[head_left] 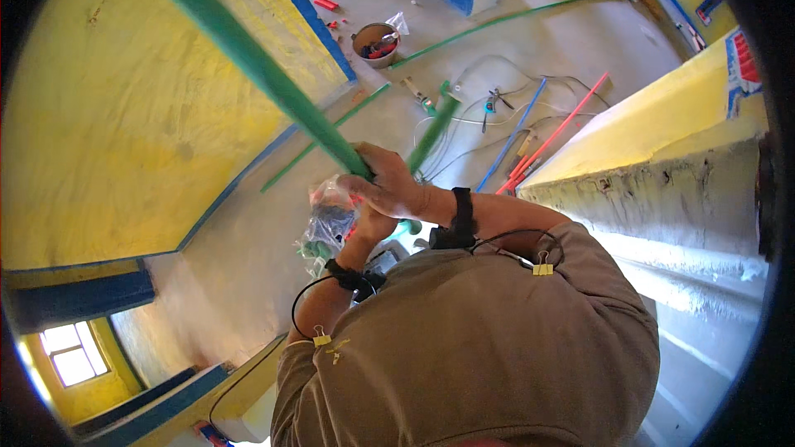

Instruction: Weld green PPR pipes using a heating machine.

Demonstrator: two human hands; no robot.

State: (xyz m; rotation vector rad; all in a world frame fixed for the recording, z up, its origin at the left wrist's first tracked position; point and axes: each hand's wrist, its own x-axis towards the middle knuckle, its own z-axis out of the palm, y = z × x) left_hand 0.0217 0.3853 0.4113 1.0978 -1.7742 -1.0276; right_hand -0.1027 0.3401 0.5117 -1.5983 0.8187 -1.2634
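A long green pipe [273, 83] slants from the upper left down to my right hand [393, 180], which is closed around its lower end. Below and partly behind it is my left hand [374, 223]; its fingers are hidden, so its hold cannot be made out. A clear plastic bag [331, 219] with dark and red contents lies beside my left hand. Beyond my right hand a shorter green pipe piece [435, 128] points up and to the right; its lower end is hidden. Both wrists wear black straps.
On the floor lie a blue pipe [513, 134], red pipes [563, 124], a long green pipe [497, 23], loose cables [489, 122] and a black-and-teal hand tool [492, 106]. A bucket [377, 43] holds red items. Yellow walls [149, 116] rise at left; a ledge [654, 190] is at right.
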